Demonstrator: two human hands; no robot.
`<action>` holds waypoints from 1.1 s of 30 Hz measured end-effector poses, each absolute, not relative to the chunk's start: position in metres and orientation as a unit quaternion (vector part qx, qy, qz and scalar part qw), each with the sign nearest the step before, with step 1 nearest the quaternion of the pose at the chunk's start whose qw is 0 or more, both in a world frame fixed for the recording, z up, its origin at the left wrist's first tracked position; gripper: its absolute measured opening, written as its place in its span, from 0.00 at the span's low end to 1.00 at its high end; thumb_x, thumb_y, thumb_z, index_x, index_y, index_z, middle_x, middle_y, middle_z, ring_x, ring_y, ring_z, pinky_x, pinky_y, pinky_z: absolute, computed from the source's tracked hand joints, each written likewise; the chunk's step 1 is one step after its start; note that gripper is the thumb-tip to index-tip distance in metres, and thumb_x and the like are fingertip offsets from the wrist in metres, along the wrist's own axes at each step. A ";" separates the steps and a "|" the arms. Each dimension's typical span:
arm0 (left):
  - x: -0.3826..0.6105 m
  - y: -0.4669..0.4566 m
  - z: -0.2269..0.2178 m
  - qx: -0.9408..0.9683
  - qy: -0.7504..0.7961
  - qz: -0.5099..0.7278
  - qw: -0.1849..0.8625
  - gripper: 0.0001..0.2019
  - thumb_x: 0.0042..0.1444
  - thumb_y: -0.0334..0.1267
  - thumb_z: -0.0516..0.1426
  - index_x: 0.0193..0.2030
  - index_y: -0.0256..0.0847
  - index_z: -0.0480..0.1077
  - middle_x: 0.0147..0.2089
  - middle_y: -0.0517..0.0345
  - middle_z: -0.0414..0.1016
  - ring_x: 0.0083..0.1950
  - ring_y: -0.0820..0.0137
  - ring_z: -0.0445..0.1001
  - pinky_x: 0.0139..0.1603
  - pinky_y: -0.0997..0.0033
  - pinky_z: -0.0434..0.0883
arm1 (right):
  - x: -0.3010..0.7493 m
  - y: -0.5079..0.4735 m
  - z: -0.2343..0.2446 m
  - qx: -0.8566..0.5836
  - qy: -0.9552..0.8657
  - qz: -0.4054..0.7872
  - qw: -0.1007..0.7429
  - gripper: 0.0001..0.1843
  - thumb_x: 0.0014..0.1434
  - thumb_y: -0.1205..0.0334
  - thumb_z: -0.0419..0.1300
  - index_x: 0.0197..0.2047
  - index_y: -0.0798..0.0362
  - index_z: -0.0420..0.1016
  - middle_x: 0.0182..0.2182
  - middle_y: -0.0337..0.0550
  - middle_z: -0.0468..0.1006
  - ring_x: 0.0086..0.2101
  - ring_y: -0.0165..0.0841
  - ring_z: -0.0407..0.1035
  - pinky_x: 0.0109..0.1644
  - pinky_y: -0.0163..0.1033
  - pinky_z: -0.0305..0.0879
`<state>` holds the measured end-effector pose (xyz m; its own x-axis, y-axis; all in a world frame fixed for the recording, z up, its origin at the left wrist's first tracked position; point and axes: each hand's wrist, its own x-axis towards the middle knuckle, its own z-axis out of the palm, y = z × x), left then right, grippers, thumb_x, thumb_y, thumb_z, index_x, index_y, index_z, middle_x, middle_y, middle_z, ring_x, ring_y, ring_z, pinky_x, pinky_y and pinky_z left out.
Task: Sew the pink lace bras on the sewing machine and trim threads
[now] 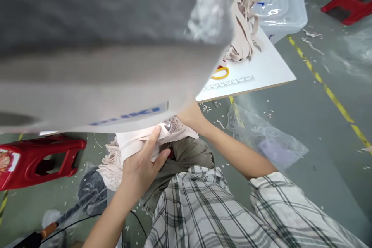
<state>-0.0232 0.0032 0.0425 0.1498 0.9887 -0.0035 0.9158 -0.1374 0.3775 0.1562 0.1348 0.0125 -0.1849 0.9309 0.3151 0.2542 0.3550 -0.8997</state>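
Pale pink fabric (136, 143) lies under the near edge of a large light-grey sewing machine (116, 89) with partly visible blue lettering. My left hand (139, 166) rests on this fabric, index finger stretched along it and thumb held apart; its other fingers are largely hidden. A patch of lace (176, 124) shows close to a small metal part (167, 124) by the index fingertip. My right hand (190, 116) reaches in from the right beside the lace. The machine hides its fingers, so what they hold cannot be seen.
On the white tabletop (276, 66) are fabric strips (242, 35), yellow-handled scissors (222, 73) and a clear ruler (238, 81). A clear plastic box (279, 4) stands behind. Red stools (58, 159) flank the area. A plastic bag (267, 139) lies on the floor.
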 end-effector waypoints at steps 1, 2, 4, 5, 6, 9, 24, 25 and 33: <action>-0.023 0.003 0.043 0.748 0.637 0.117 0.145 0.31 0.61 0.53 0.58 0.70 0.49 0.61 0.27 0.61 0.75 0.20 0.74 0.63 0.24 0.74 0.56 | 0.158 0.134 0.010 -0.435 -0.665 0.370 0.480 0.11 0.65 0.55 0.55 0.45 0.51 0.74 0.51 0.46 0.74 0.37 0.32 0.70 0.43 0.41 0.69; -0.023 0.002 0.043 0.750 0.636 0.114 0.141 0.31 0.62 0.53 0.57 0.69 0.49 0.61 0.28 0.60 0.76 0.21 0.73 0.64 0.24 0.74 0.57 | 0.159 0.132 0.008 -0.435 -0.654 0.376 0.492 0.11 0.65 0.55 0.55 0.45 0.51 0.73 0.50 0.46 0.75 0.37 0.32 0.70 0.43 0.41 0.69; -0.022 0.002 0.044 0.752 0.636 0.113 0.128 0.31 0.62 0.53 0.57 0.69 0.47 0.62 0.32 0.57 0.78 0.25 0.71 0.69 0.26 0.74 0.59 | 0.162 0.130 0.004 -0.438 -0.644 0.385 0.495 0.11 0.65 0.54 0.55 0.45 0.51 0.73 0.48 0.45 0.76 0.36 0.32 0.70 0.44 0.41 0.69; -0.023 0.002 0.044 0.755 0.635 0.113 0.123 0.31 0.62 0.53 0.57 0.69 0.47 0.61 0.34 0.55 0.78 0.27 0.69 0.71 0.27 0.74 0.60 | 0.163 0.129 0.002 -0.439 -0.644 0.389 0.491 0.11 0.65 0.54 0.55 0.44 0.51 0.73 0.46 0.45 0.76 0.36 0.32 0.70 0.45 0.41 0.68; -0.023 0.002 0.044 0.756 0.634 0.113 0.119 0.31 0.62 0.52 0.57 0.70 0.46 0.61 0.36 0.53 0.79 0.30 0.68 0.73 0.27 0.74 0.61 | 0.164 0.127 0.001 -0.439 -0.644 0.395 0.486 0.11 0.65 0.54 0.55 0.44 0.51 0.73 0.45 0.44 0.76 0.36 0.32 0.70 0.45 0.41 0.68; -0.023 0.002 0.044 0.757 0.632 0.116 0.118 0.31 0.62 0.51 0.58 0.70 0.46 0.61 0.37 0.51 0.78 0.34 0.64 0.75 0.28 0.74 0.62 | 0.166 0.124 -0.003 -0.437 -0.635 0.413 0.485 0.11 0.65 0.54 0.56 0.44 0.51 0.73 0.43 0.43 0.76 0.38 0.32 0.70 0.47 0.40 0.67; -0.011 0.006 0.044 0.792 0.594 0.132 0.041 0.29 0.63 0.49 0.58 0.69 0.45 0.61 0.47 0.53 0.82 0.40 0.65 0.80 0.29 0.74 0.67 | 0.175 0.097 -0.002 -0.421 -0.609 0.477 0.473 0.06 0.63 0.57 0.60 0.40 0.51 0.72 0.41 0.43 0.72 0.39 0.32 0.69 0.41 0.38 0.66; -0.011 0.006 0.044 0.794 0.592 0.132 0.042 0.28 0.63 0.48 0.58 0.69 0.45 0.60 0.48 0.53 0.82 0.41 0.64 0.80 0.30 0.74 0.68 | 0.175 0.095 -0.002 -0.416 -0.608 0.484 0.473 0.07 0.62 0.57 0.61 0.40 0.51 0.71 0.41 0.43 0.72 0.39 0.33 0.69 0.41 0.38 0.66; -0.010 -0.001 0.039 0.788 0.589 0.177 -0.003 0.46 0.61 0.53 0.59 0.75 0.36 0.38 0.64 0.34 0.69 0.52 0.53 0.79 0.36 0.67 0.77 | 0.175 0.088 0.000 -0.395 -0.597 0.515 0.471 0.10 0.61 0.54 0.62 0.39 0.51 0.70 0.38 0.41 0.71 0.36 0.32 0.68 0.40 0.38 0.65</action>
